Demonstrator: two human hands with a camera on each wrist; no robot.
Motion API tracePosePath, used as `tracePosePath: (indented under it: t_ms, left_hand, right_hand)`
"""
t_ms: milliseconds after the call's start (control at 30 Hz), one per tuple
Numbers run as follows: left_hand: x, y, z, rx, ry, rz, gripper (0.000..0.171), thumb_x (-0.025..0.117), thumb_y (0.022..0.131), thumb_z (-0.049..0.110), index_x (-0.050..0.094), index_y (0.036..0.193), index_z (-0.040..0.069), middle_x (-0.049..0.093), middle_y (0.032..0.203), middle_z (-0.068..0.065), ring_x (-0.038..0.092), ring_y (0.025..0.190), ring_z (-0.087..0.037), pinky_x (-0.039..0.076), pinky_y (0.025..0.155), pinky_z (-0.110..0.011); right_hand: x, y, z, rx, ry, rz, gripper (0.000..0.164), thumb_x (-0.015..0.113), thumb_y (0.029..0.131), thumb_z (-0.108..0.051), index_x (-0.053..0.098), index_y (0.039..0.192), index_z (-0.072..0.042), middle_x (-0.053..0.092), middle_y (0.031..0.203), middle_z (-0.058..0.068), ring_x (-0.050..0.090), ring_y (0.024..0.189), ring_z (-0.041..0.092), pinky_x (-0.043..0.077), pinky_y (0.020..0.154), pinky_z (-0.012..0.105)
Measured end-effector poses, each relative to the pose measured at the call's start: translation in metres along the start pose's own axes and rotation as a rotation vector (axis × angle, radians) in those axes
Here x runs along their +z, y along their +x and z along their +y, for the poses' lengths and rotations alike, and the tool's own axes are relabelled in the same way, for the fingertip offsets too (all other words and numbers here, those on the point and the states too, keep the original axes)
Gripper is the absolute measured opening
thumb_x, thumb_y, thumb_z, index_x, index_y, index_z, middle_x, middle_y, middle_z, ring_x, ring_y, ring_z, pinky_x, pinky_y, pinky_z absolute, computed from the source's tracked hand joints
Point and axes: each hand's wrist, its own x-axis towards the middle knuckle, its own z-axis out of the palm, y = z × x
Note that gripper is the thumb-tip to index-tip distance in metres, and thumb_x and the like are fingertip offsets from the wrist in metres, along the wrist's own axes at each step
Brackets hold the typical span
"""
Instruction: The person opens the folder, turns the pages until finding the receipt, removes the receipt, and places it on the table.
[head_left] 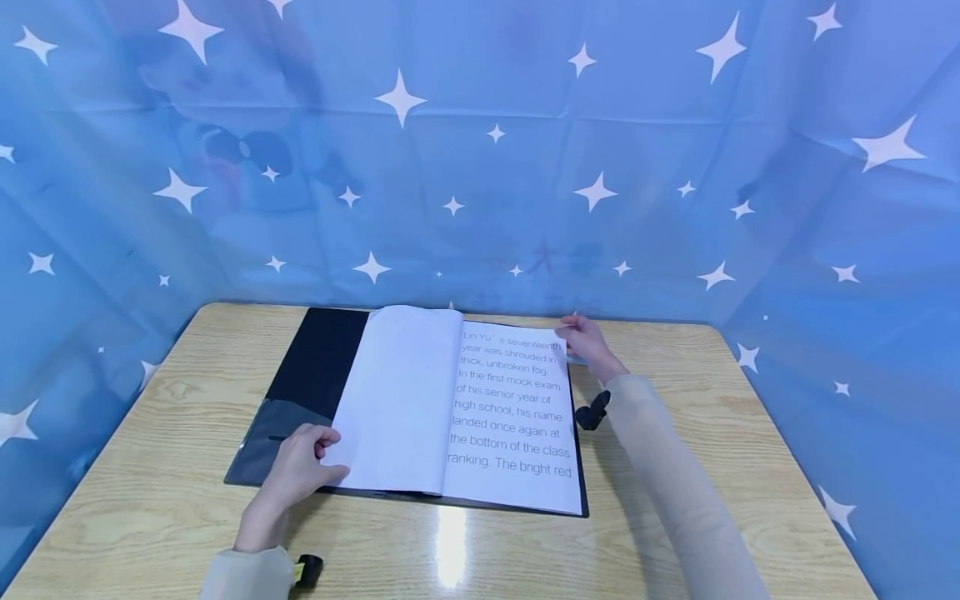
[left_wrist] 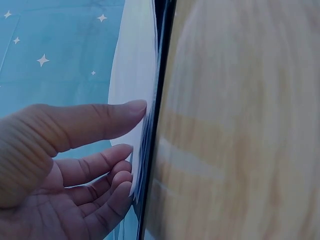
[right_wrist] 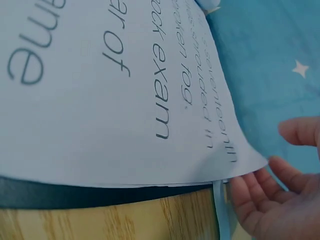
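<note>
A black folder (head_left: 322,354) lies spread on the table, holding white sheets. Its left page (head_left: 401,400) is blank; the right page (head_left: 517,425) carries large printed English text. My left hand (head_left: 300,462) rests at the lower left edge of the blank page. In the left wrist view that hand (left_wrist: 40,170) has its thumb stretched to the page and its other fingers loosely bent by the sheet edges. At the printed page's top right corner is my right hand (head_left: 588,343). The right wrist view shows this hand (right_wrist: 275,200) with fingers under the corner, its thumb raised apart.
The wooden table (head_left: 675,358) extends around the folder. A blue curtain with white stars (head_left: 480,208) hangs behind and at both sides. A thin pale-blue strip (right_wrist: 221,210) shows beneath the page corner. Dark wrist cameras are on both sleeves.
</note>
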Motion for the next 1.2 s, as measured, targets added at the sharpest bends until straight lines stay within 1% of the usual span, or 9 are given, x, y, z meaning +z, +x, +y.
tracePosePath:
  t_ms: [67,200,367,433,500,567,767,1000,1200]
  left_hand:
    - [0.000,0.000,0.000,0.002,0.001,0.001,0.039,0.080,0.066,0.005,0.062,0.099,-0.005,0.051,0.087,-0.008,0.047,0.076,-0.020,0.040,0.066,-0.032]
    - [0.000,0.001,0.000,0.004,0.002,0.002,0.039,0.080,0.066,0.005,0.062,0.099,-0.005,0.051,0.087,-0.008,0.047,0.076,-0.020,0.040,0.065,-0.032]
    - [0.000,0.000,0.000,0.009,0.004,0.000,0.039,0.080,0.066,0.005,0.062,0.099,-0.005,0.051,0.087,-0.008,0.047,0.076,-0.021,0.040,0.065,-0.032]
    - [0.000,0.000,0.000,0.011,0.005,0.000,0.039,0.080,0.066,0.005,0.062,0.099,-0.005,0.051,0.087,-0.008,0.047,0.076,-0.021,0.040,0.065,-0.032]
    - [0.000,0.000,0.000,0.010,0.004,0.000,0.039,0.080,0.066,0.005,0.062,0.099,-0.005,0.051,0.087,-0.008,0.047,0.076,-0.021,0.040,0.065,-0.032]
    - [0.000,0.000,-0.001,0.008,0.004,-0.002,0.039,0.080,0.066,0.005,0.062,0.099,-0.005,0.051,0.087,-0.008,0.047,0.077,-0.021,0.040,0.066,-0.032]
    - [0.001,-0.001,-0.001,0.005,0.004,-0.002,0.039,0.080,0.066,0.005,0.062,0.099,-0.005,0.051,0.087,-0.008,0.047,0.077,-0.021,0.040,0.066,-0.033]
    - [0.001,-0.001,-0.001,0.004,0.006,-0.002,0.039,0.080,0.066,0.005,0.061,0.099,-0.005,0.050,0.086,-0.008,0.047,0.077,-0.021,0.040,0.066,-0.033]
    - [0.002,-0.001,-0.002,0.001,0.004,-0.001,0.039,0.080,0.066,0.005,0.061,0.100,-0.005,0.050,0.087,-0.008,0.046,0.077,-0.021,0.040,0.066,-0.033]
  right_hand:
    - [0.000,0.000,0.000,-0.011,0.001,0.019,0.047,0.049,0.095,-0.017,0.039,0.137,-0.001,0.047,0.127,0.020,0.050,0.101,0.027,0.042,0.083,0.038]
    - [-0.002,-0.001,0.001,-0.017,0.017,0.052,0.044,0.050,0.094,-0.015,0.042,0.135,0.000,0.050,0.119,0.018,0.050,0.084,0.020,0.043,0.078,0.037]
    - [-0.003,-0.007,-0.002,-0.029,0.029,0.034,0.039,0.052,0.094,-0.013,0.046,0.128,0.005,0.056,0.104,0.014,0.047,0.068,0.018,0.042,0.069,0.034]
    - [-0.004,-0.009,-0.004,-0.029,0.030,0.014,0.035,0.052,0.093,-0.013,0.050,0.124,0.005,0.058,0.097,0.010,0.047,0.065,0.016,0.041,0.066,0.031]
    - [-0.004,-0.013,-0.005,-0.022,0.037,-0.011,0.033,0.053,0.093,-0.014,0.052,0.121,0.004,0.059,0.092,0.006,0.048,0.065,0.014,0.041,0.065,0.029]
    - [-0.004,-0.016,-0.006,-0.012,0.035,-0.043,0.034,0.053,0.094,-0.016,0.052,0.122,0.002,0.060,0.092,0.004,0.051,0.068,0.012,0.041,0.067,0.029]
    - [-0.004,-0.028,-0.006,-0.023,0.060,-0.101,0.039,0.053,0.094,-0.018,0.049,0.126,0.004,0.060,0.100,0.008,0.056,0.076,0.011,0.044,0.076,0.032]
    - [-0.005,-0.039,-0.005,-0.030,0.141,-0.174,0.039,0.052,0.094,-0.014,0.047,0.127,0.006,0.063,0.089,0.001,0.058,0.070,0.010,0.046,0.069,0.028]
    - [-0.004,-0.049,-0.009,-0.060,0.169,-0.243,0.041,0.050,0.095,-0.012,0.045,0.131,0.006,0.065,0.094,0.002,0.063,0.077,0.012,0.048,0.073,0.030]
